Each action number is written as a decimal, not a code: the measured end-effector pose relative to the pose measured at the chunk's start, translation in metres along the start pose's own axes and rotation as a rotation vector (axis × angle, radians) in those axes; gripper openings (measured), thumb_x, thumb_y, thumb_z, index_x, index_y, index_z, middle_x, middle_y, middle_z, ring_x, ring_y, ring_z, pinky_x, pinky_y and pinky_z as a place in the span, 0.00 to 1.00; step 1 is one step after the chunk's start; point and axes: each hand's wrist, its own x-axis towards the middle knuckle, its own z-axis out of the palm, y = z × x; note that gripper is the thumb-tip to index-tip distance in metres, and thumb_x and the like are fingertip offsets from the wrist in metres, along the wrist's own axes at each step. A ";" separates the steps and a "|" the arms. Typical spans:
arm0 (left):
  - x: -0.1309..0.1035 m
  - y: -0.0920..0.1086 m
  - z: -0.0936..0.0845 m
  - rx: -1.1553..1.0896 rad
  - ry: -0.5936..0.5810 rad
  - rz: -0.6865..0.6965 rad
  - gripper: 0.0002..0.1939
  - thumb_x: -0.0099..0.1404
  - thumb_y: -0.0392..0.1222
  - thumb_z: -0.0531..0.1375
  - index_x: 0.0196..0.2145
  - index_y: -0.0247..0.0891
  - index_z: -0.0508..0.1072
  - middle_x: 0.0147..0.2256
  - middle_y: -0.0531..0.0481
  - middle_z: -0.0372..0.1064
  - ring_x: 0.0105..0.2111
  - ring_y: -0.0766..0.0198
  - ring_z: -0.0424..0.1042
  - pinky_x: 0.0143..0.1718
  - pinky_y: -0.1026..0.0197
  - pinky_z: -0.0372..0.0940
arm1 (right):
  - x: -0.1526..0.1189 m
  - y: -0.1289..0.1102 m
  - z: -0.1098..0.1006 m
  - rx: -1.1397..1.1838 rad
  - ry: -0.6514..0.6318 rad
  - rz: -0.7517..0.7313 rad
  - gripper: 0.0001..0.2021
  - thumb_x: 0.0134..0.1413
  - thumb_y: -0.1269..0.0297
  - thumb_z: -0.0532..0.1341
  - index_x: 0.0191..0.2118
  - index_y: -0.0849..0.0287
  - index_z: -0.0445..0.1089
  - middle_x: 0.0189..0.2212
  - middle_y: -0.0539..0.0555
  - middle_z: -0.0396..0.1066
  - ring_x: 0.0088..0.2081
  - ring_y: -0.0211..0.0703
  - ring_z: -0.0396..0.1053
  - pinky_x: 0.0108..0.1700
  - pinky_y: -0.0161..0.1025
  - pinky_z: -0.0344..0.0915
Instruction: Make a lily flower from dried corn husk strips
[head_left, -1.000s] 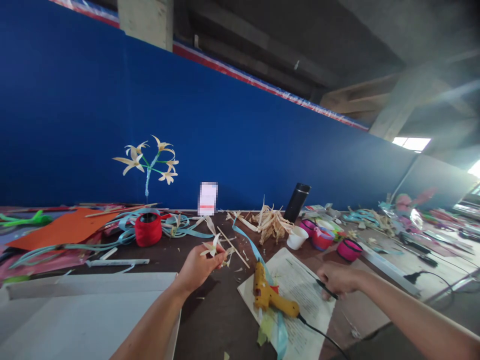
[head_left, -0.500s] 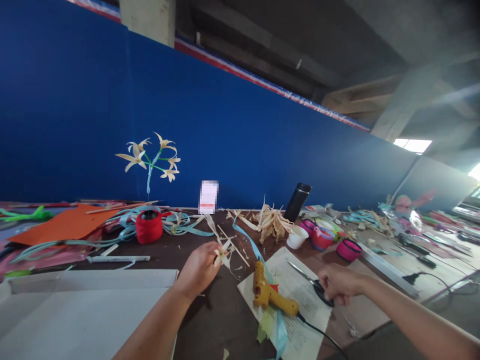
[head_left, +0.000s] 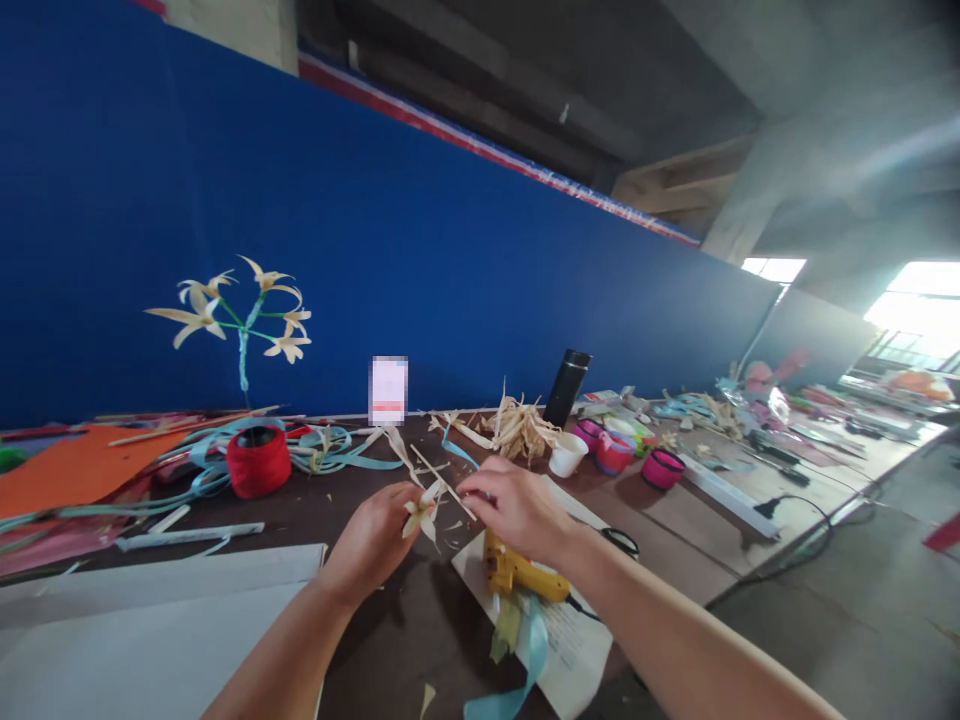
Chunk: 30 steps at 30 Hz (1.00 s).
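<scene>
My left hand (head_left: 379,535) pinches a small cream flower (head_left: 421,514) with pointed petals, held over the dark table. Just right of it is my right hand (head_left: 517,508), its fingers curled together beside a thin stick (head_left: 442,480); whether they grip anything is hidden. Beneath my right hand and wrist a yellow glue gun (head_left: 525,576) lies on a printed sheet (head_left: 577,650). The black handles of the scissors (head_left: 621,542) show behind my right forearm; the blades are covered.
A stem of cream flowers (head_left: 244,325) stands back left, near a red ribbon roll (head_left: 259,460). A white box (head_left: 187,630) lies front left. Dried husks (head_left: 521,428), a black bottle (head_left: 568,388), a white cup (head_left: 568,455) and pink rolls (head_left: 663,467) stand back right.
My right hand has left the scissors and moved left, over the glue gun, to near the stick and the flower. My left hand still holds the flower. The view has shifted right.
</scene>
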 end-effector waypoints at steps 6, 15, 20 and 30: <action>0.000 -0.004 0.001 0.049 -0.011 0.073 0.08 0.60 0.33 0.51 0.28 0.39 0.68 0.28 0.49 0.67 0.31 0.62 0.67 0.32 0.64 0.58 | 0.019 -0.020 0.024 -0.283 -0.096 0.019 0.09 0.54 0.63 0.55 0.37 0.52 0.72 0.37 0.51 0.68 0.35 0.41 0.68 0.31 0.34 0.56; 0.001 -0.004 0.003 -0.165 0.040 -0.062 0.10 0.58 0.32 0.52 0.29 0.38 0.73 0.29 0.48 0.70 0.31 0.63 0.69 0.33 0.64 0.59 | 0.015 -0.015 0.035 -0.258 -0.057 0.068 0.09 0.54 0.64 0.53 0.35 0.52 0.71 0.35 0.50 0.69 0.35 0.42 0.69 0.31 0.35 0.57; 0.003 -0.010 0.007 -0.368 0.081 -0.241 0.11 0.55 0.37 0.55 0.34 0.38 0.76 0.33 0.47 0.74 0.30 0.61 0.71 0.32 0.65 0.61 | 0.012 0.002 0.045 0.150 0.149 0.247 0.06 0.48 0.66 0.57 0.31 0.54 0.72 0.30 0.49 0.71 0.30 0.38 0.67 0.31 0.33 0.57; 0.010 -0.008 0.004 -0.600 0.023 -0.458 0.14 0.54 0.49 0.58 0.31 0.38 0.76 0.31 0.47 0.76 0.32 0.57 0.73 0.35 0.62 0.63 | 0.015 -0.011 0.061 1.190 0.276 0.569 0.08 0.38 0.63 0.63 0.26 0.61 0.70 0.18 0.46 0.66 0.17 0.29 0.56 0.16 0.27 0.47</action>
